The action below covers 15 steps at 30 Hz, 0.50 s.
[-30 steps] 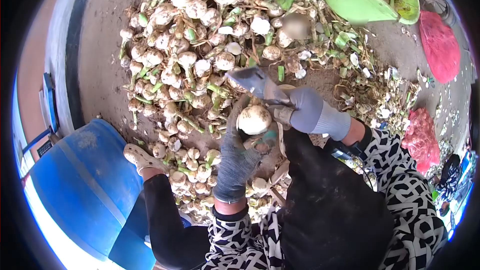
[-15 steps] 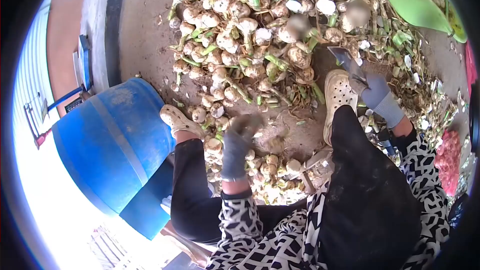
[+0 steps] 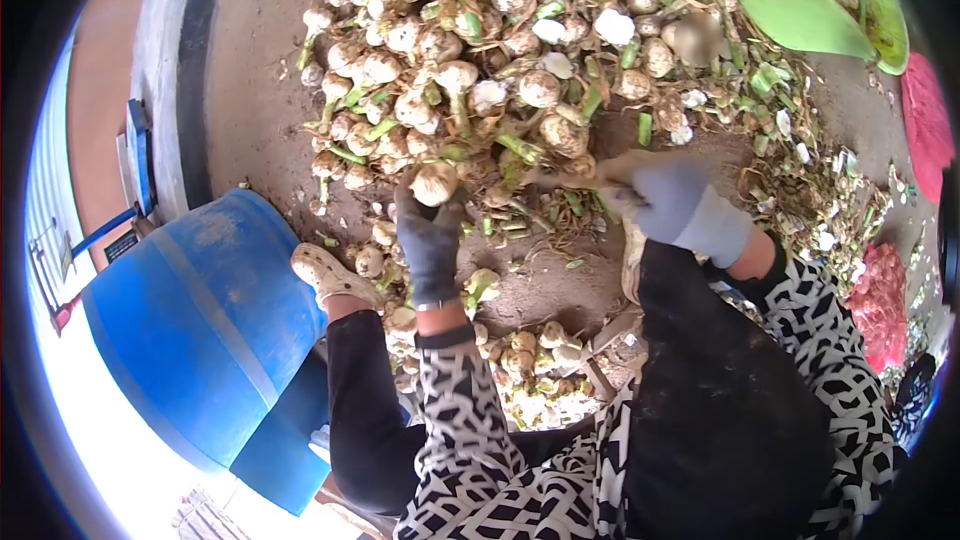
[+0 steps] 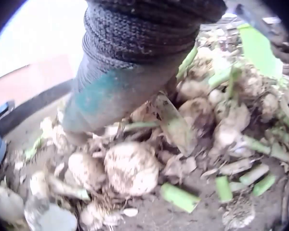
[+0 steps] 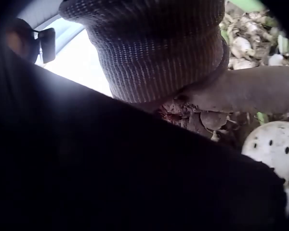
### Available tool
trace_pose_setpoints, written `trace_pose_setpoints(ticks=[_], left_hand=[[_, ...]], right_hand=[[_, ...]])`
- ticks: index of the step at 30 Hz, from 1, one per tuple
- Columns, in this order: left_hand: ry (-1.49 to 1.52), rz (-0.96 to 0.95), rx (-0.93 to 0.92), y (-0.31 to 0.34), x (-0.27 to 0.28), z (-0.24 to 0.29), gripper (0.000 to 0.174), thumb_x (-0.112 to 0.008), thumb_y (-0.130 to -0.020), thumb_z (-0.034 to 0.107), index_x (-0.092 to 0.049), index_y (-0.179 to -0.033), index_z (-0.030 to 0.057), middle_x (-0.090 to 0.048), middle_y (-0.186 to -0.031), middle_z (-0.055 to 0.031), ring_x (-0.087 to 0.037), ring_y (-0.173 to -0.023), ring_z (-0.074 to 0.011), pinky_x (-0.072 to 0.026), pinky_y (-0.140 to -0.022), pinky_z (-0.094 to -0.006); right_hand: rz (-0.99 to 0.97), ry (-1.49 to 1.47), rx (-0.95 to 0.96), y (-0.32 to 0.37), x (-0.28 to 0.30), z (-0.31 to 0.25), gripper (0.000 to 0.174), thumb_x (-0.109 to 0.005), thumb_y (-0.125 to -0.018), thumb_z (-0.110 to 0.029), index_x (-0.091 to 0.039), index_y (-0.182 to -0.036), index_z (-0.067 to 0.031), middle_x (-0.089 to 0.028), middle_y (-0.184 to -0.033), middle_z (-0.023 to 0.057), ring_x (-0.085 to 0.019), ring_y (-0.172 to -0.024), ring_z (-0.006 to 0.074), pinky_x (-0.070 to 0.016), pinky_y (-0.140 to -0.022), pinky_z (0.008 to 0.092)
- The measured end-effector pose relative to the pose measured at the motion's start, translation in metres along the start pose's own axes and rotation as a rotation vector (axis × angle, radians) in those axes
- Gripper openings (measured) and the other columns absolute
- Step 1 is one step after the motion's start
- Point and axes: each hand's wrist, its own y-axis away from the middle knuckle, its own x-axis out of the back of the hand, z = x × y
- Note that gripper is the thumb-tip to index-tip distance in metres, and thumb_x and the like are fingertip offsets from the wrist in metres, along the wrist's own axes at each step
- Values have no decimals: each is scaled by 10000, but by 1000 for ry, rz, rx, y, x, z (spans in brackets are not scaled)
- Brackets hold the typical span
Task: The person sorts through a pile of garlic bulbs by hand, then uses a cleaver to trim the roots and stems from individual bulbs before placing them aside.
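Note:
In the head view, my left hand (image 3: 430,245) wears a grey glove, its fingers and thumb round a pale, soil-marked bulb (image 3: 434,183) at the pile's lower edge. The left wrist view has this glove (image 4: 130,91), with a green-blue stain, above a large bulb (image 4: 131,168) and cut green stems (image 4: 180,197); its fingertips are hidden. My gloved right hand (image 3: 668,202) grips a blurred bladed tool (image 3: 565,180) pointing left, over the ground right of the bulbs. Its knitted cuff (image 5: 156,53) fills the top of the right wrist view.
A large pile of bulbs (image 3: 420,45) with stalks spreads beyond my hands. The blue barrel (image 3: 200,320) stands at left, a green container (image 3: 790,0) at upper right. Red net bags (image 3: 880,305) lie at right. My light clog (image 3: 330,275) is beside smaller bulbs near the barrel.
The large white bulb held earlier has left my left hand, which has moved up to the pile and now grips another. My right hand has swung the tool back leftward.

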Motion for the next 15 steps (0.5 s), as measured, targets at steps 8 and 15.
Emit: trace_pose_setpoints(ticks=[8, 15], left_hand=[[173, -275, -39, 76, -61, 57, 770, -784, -786, 170, -373, -1405, -29, -568, -1237, -136, -623, -1019, -179, -540, -849, -298], [-270, -228, 60, 93, -76, 42, 841, -796, -774, 220, -320, -1421, -30, -592, -1163, -154, -633, -988, -212, -543, -823, -316]], right_hand=[[41, 480, 372, -13, 20, -37, 368, -698, -704, -221, -621, -1051, -126, -633, -852, 34, -661, -698, 228, -517, -554, 369], [48, 427, 290, 6, 33, -24, 264, -637, -782, -206, -637, -1014, -81, -638, -860, 76, -685, -706, 271, -550, -577, 406]])
